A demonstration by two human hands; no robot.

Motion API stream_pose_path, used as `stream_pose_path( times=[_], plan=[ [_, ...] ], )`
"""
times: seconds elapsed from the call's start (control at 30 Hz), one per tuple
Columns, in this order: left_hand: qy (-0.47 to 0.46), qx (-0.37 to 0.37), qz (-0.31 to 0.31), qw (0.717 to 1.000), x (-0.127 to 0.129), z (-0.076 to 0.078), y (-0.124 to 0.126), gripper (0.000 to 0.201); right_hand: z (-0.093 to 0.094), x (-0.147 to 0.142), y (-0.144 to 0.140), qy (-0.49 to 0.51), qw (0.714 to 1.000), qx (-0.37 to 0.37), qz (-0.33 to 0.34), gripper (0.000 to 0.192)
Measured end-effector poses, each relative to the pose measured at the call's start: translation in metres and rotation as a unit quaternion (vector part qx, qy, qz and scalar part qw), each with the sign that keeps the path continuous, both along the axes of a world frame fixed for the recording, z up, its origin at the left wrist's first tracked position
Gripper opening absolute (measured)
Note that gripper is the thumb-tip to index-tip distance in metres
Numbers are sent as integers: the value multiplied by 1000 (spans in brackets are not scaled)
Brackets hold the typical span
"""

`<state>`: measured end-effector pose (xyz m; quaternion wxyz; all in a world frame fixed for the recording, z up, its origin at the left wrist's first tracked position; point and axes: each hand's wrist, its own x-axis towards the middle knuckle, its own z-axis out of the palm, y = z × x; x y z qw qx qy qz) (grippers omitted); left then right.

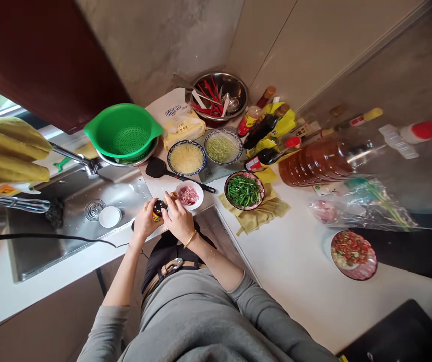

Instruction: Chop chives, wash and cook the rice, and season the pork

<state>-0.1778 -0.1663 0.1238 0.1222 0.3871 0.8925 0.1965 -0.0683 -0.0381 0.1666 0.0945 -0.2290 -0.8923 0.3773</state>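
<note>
Both hands meet on a small dark bottle [158,209] just in front of the plate of sliced meat [189,195]: left hand [145,219] fingers clamped round its body, right hand [177,216] fingers pinched at its top. Behind the plate lies a black spatula [159,169]; right of it, a bowl of chopped greens [243,191] on the table [295,266].

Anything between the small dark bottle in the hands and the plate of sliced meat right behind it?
Nothing visible. Both hands, left hand and right hand, hold the small dark bottle above the counter edge; the plate of sliced meat lies just beyond, with only bare counter between.
</note>
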Motion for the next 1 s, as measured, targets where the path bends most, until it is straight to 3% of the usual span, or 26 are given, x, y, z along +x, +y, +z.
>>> stream_pose_path(
  times=[0.17,0.37,0.67,1.0],
  plan=[
    [16,-75,-40,996,-5,-2,-5,68,-17,6,-6,-20,1000,-17,0,65],
    [42,-130,-63,989,-10,-2,-2,68,-29,6,-5,-18,999,-41,-10,62],
    [78,-178,-88,977,-12,-3,1,68,-43,5,-4,-4,998,-60,-22,67],
    [87,-246,-86,962,-6,10,11,68,-51,4,-5,0,997,-69,-26,68]
  ],
)
